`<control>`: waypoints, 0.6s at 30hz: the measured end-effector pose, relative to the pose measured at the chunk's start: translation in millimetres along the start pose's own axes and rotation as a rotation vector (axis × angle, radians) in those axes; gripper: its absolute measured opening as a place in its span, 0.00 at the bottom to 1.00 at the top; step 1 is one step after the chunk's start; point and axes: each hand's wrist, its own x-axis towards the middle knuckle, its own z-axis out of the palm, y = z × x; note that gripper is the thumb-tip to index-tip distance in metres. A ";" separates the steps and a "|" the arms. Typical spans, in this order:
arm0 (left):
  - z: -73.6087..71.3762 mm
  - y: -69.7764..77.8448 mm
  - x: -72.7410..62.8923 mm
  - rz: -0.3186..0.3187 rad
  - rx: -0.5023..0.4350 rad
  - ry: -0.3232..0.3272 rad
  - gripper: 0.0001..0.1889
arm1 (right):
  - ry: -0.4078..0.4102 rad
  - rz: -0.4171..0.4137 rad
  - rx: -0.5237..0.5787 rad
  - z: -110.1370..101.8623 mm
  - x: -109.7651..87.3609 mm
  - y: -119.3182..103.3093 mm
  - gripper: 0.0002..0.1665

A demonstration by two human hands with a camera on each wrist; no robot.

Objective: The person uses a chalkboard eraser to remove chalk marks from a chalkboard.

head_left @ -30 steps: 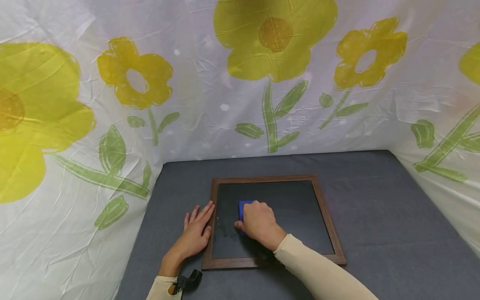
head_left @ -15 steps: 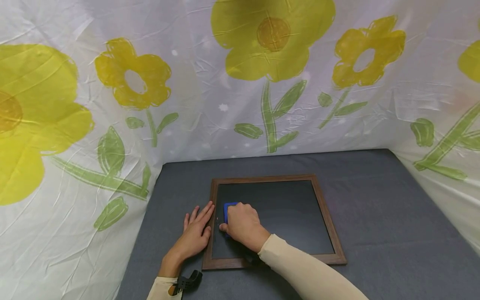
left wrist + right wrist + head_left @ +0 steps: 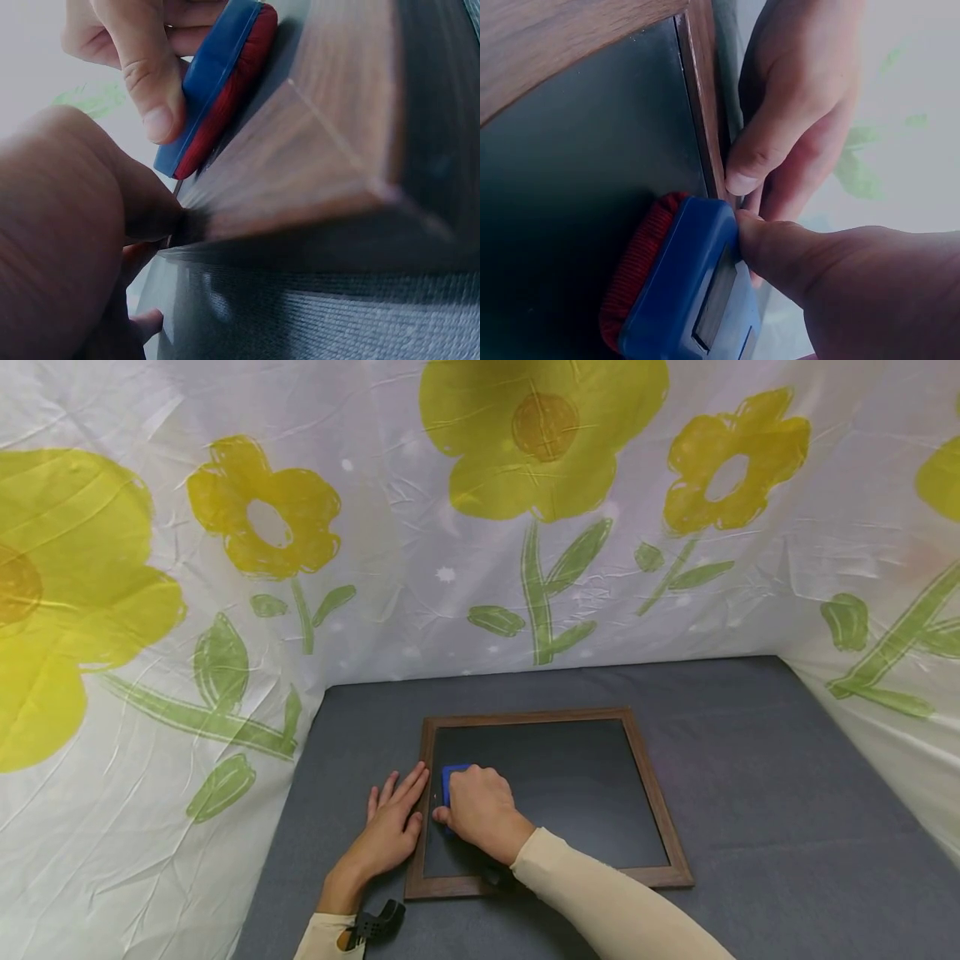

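Blue eraser [image 3: 676, 277] in right hand [image 3: 480, 806], at 9 o'clock on the blackboard [image 3: 577, 785]

Right hand: grips the eraser; cream sleeve [image 3: 607, 893] runs off toward 4 o'clock. Red pad [image 3: 640, 274] faces the black surface, near the 9 o'clock bar of the wooden frame [image 3: 525, 718]. Left hand [image 3: 388, 831]: just outside that bar, fingers extended and spread, fingertips touching the wood. Board lies flat on the grey counter [image 3: 750, 760]. Black wrist device [image 3: 381, 920] at the board's 8 o'clock. Flowered curtain [image 3: 405, 527] beyond, at 12 o'clock.

No text, label, brand, number or sign can be read here.
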 end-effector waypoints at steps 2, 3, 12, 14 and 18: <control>-0.1 0.0 0.0 0.000 0.003 -0.002 0.38 | 0.000 0.003 0.007 -0.1 -0.2 0.1 0.33; -0.1 0.1 0.0 0.000 0.004 -0.004 0.38 | 0.000 0.004 0.011 -0.5 -0.4 0.3 0.33; -0.3 2.2 -0.5 -0.003 0.011 -0.007 0.37 | -0.022 0.010 0.068 -2.7 0.3 6.3 0.31; -0.8 2.5 -0.8 -0.007 0.013 -0.011 0.37 | -0.031 0.015 0.074 -3.6 -0.2 8.6 0.30; -2.4 3.3 -1.1 -0.012 0.012 -0.018 0.37 | -0.043 0.035 0.079 -5.9 -0.4 15.4 0.30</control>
